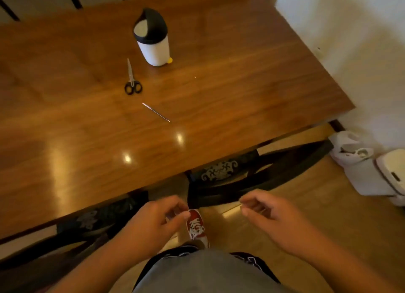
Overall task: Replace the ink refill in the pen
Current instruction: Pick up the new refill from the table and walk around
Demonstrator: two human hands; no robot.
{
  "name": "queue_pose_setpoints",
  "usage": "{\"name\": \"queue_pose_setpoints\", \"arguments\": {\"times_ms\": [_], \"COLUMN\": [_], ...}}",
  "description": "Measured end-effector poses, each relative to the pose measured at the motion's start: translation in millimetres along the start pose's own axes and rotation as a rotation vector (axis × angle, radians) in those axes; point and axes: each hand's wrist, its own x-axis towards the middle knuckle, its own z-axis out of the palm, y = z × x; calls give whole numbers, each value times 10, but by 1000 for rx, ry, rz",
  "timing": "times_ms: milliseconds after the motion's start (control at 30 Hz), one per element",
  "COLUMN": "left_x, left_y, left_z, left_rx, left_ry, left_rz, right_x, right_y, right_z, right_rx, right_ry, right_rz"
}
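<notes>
One thin ink refill (156,112) lies alone on the wooden table (241,91), its long axis running diagonally from upper left to lower right, the lower-right end nearest the table's near edge. It looks like a slim dark rod with a pale, reddish tip at the upper-left end; which end is the writing point is too small to tell. Just beyond it lie small scissors (132,80) with black loop handles toward the person and shut steel blades pointing away. Farther back stands a white cylindrical bin (153,38) with a black domed swing lid, a small yellow piece (169,60) at its base. The tabletop is glossy brown veneer with visible grain and bright light reflections. Both hands are held below the table edge, well apart from the refill: the left hand (156,218) and the right hand (263,211) each have fingers curled in toward the thumb, and I cannot tell whether either pinches anything. Dark carved chairs (230,183) stand tucked under the table, the floor is tan, and a white wall (350,40) rises on the right
</notes>
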Motion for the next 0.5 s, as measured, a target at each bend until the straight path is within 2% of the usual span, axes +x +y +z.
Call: {"name": "queue_pose_setpoints", "arguments": {"times_ms": [200, 400, 500], "left_x": [842, 1608, 1821], "left_y": [-174, -662, -806], "left_z": [-494, -453, -395], "left_rx": [135, 433, 431], "left_ry": [177, 364, 369], "left_rz": [-69, -299, -419], "right_x": [1050, 2209, 2706], "right_y": [-511, -808, -913], "right_z": [-121, 60, 205], "right_rx": [-22, -83, -175], "right_ry": [-79, -230, -191], "right_rz": [-62, -17, -47]}}
